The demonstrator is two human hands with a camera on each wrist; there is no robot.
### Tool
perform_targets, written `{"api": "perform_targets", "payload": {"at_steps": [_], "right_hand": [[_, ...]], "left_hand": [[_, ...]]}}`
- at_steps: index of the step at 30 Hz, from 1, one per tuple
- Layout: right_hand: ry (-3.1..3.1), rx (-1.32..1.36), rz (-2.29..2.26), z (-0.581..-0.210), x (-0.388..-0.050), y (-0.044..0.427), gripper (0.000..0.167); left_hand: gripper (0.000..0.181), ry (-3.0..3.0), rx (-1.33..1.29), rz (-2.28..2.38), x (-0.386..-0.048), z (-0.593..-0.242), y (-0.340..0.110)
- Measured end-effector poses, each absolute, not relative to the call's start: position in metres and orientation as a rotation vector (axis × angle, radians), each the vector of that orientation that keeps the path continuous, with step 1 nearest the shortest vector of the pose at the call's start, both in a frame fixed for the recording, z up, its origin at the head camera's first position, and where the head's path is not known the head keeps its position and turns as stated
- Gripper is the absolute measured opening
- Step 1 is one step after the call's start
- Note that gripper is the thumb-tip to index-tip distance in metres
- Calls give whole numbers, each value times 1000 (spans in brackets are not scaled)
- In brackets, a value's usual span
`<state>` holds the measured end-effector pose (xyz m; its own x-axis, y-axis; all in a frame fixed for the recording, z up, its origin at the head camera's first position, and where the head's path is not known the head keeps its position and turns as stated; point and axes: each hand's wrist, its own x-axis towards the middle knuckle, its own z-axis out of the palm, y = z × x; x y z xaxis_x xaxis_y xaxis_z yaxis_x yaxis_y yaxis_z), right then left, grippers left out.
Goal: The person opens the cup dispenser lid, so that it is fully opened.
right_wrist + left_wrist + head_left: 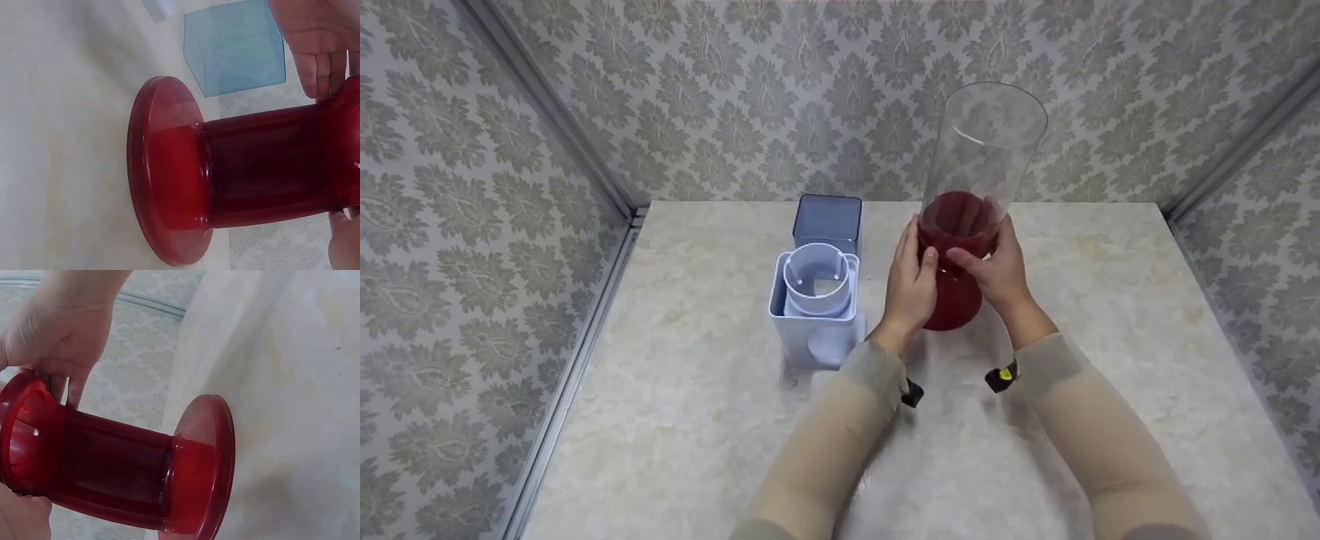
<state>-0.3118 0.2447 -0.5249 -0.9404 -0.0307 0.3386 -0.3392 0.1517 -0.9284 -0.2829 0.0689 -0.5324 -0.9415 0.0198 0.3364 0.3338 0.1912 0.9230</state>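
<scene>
A tall clear cylinder [988, 142] rises from a translucent red base [952, 296] with a narrower waist and a round foot. My left hand [911, 281] and right hand [1003, 262] hold the red base from both sides, just under the clear part, thumbs toward me. The whole piece leans away from me. In the left wrist view the red base [112, 464] lies across the frame, its foot appearing apart from the tabletop. The right wrist view shows the red base [270, 169] between the hands; the far fingers are partly hidden.
Left of the hands stands a white square container [814, 337] with a round white collar [817, 281] inside it. Behind it is a translucent blue square container [827, 217]. Patterned walls [825, 112] enclose the marbled tabletop [697, 435] at the back and sides.
</scene>
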Motion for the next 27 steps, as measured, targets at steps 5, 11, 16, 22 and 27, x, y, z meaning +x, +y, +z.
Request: {"api": "perform_targets", "payload": {"at_steps": [5,11,16,22,27], "right_hand": [[-2190,320,1872,-521,-309,250,112],[-2087,473,1975,-521,-308,262,93],[-1953,675,2157,-525,-310,273,97],[-1930,771,2270,-523,-310,282,98],[-1964,802,2332,-524,-307,287,99]], "left_hand": [[63,-2193,-339,-1862,-274,-534,68],[48,-2072,-352,-1955,-268,-539,68],[35,-1990,-356,-1973,-263,-546,65],[29,-1892,-393,-2088,-259,-550,61],[35,-1870,-441,-2127,-257,-555,53]]}}
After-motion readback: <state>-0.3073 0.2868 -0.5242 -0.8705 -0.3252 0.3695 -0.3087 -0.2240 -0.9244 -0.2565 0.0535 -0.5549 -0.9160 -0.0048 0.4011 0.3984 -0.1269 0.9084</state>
